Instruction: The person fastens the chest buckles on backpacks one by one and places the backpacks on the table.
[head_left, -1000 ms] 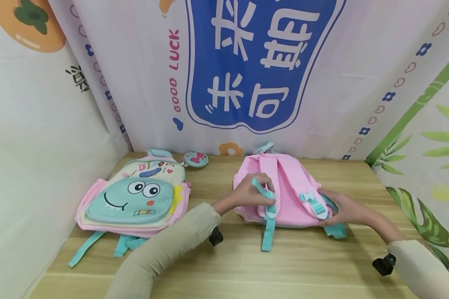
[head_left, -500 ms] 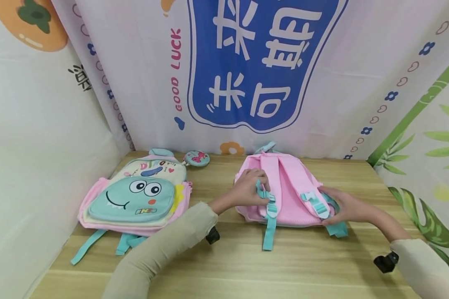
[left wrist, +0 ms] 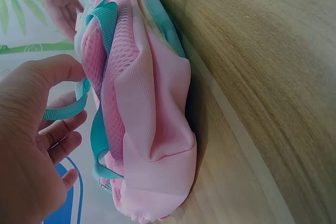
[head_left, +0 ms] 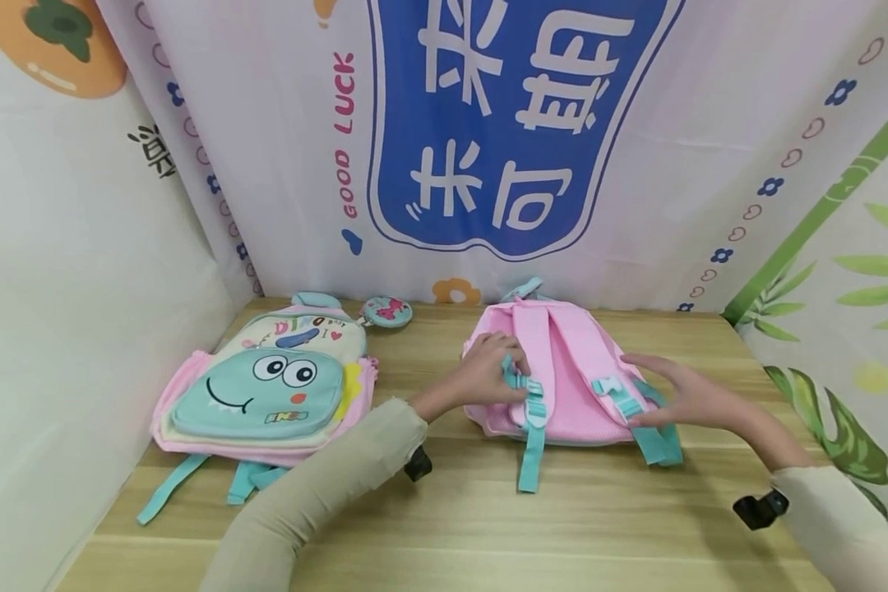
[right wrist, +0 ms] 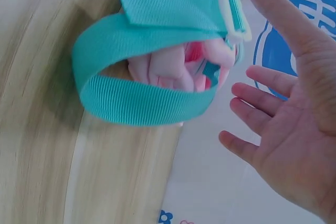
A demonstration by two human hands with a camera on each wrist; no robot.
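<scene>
A pink backpack [head_left: 580, 423] lies with its shoulder straps facing up in the head view. My left hand [head_left: 484, 370] is at the left shoulder strap and pinches a teal webbing strap [left wrist: 65, 111] by its buckle; in the left wrist view the webbing loops across the fingers. To the right of the bag, my right hand [head_left: 699, 399] has thumb and fingers spread beside the other strap's buckle [head_left: 617, 395]. The right wrist view shows that open palm apart from a wide loop of teal webbing [right wrist: 147, 103]. Part of the bag's left side is hidden behind the left hand.
A second backpack [head_left: 259, 395] with a dinosaur face lies front up on the left of the wooden table [head_left: 488, 534], a round teal pouch [head_left: 386, 312] attached near its top. Printed cloth [head_left: 289, 164] hangs behind and at both sides.
My right hand has come away from the webbing at the bag's right side and its fingers have spread. My left hand shifted slightly left, keeping the teal strap.
</scene>
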